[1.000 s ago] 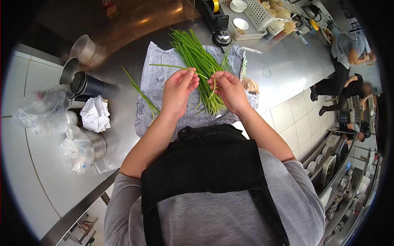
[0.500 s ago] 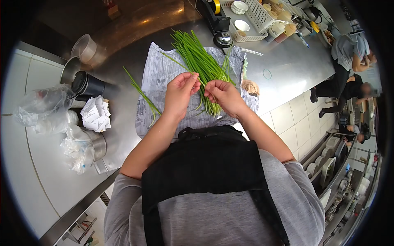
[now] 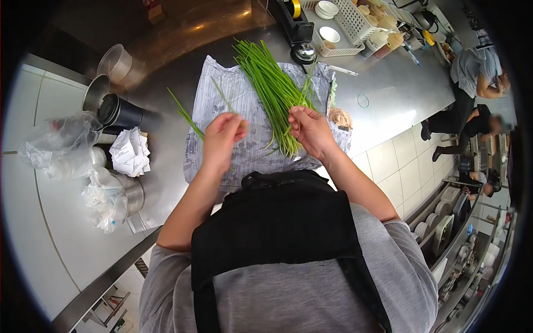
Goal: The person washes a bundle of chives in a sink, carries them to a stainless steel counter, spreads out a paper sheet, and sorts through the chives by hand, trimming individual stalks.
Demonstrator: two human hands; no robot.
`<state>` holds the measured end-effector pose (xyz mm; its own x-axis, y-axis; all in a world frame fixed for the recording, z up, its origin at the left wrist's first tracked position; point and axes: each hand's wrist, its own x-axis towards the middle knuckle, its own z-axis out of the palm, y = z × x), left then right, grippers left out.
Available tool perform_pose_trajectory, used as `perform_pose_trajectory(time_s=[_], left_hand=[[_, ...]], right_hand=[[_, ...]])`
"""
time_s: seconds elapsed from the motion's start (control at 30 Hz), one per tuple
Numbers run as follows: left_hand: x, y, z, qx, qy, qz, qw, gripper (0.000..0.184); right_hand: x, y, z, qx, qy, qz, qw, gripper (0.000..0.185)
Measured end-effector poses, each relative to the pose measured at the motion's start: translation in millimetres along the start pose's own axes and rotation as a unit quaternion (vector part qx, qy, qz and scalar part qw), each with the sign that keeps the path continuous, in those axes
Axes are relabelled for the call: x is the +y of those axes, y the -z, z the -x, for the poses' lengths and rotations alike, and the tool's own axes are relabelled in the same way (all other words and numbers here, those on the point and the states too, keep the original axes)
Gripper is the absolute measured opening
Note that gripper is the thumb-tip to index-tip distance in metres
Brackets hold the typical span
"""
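My left hand (image 3: 222,141) is closed in a pinch on a single green chive (image 3: 222,94), whose tip points up and away from me. My right hand (image 3: 311,133) is also pinched, at the lower right edge of a large bunch of chives (image 3: 266,83); whatever lies between its fingers is too small to make out. The bunch spreads over a crumpled printed sheet (image 3: 214,72), pale stem ends towards me. A few separate chives (image 3: 186,114) lie at the sheet's left edge, partly hidden behind my left hand.
A steel counter (image 3: 388,111) carries a black tape dispenser (image 3: 291,25), a white basket (image 3: 341,50) and a green rubber band (image 3: 363,101). Left stand black cups (image 3: 119,111), crumpled papers (image 3: 130,150) and plastic bags (image 3: 61,147). Co-workers (image 3: 474,72) are at far right.
My hands have moved apart. The left one has drawn back to the left and towards me with the chive; the right has shifted slightly right.
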<state>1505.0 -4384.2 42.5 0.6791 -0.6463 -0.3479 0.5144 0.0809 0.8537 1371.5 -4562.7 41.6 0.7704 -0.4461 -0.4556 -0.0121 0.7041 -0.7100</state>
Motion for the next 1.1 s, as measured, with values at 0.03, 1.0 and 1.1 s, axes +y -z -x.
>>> perform_pose_trajectory(time_s=[0.03,1.0,1.1], left_hand=[[-4,18,2,0.032,-0.006,-0.072,0.997,0.019],[-12,-50,-3,-0.107,-0.064,-0.189,0.974,0.017],[-14,-47,-5,-0.09,-0.078,-0.184,0.976,0.017]], right_hand=[[0,3,0,0.004,0.007,0.021,1.0,0.008],[-12,-1,29,-0.103,-0.095,0.146,0.979,0.019],[-10,-1,30,-0.097,-0.076,0.191,0.974,0.019]])
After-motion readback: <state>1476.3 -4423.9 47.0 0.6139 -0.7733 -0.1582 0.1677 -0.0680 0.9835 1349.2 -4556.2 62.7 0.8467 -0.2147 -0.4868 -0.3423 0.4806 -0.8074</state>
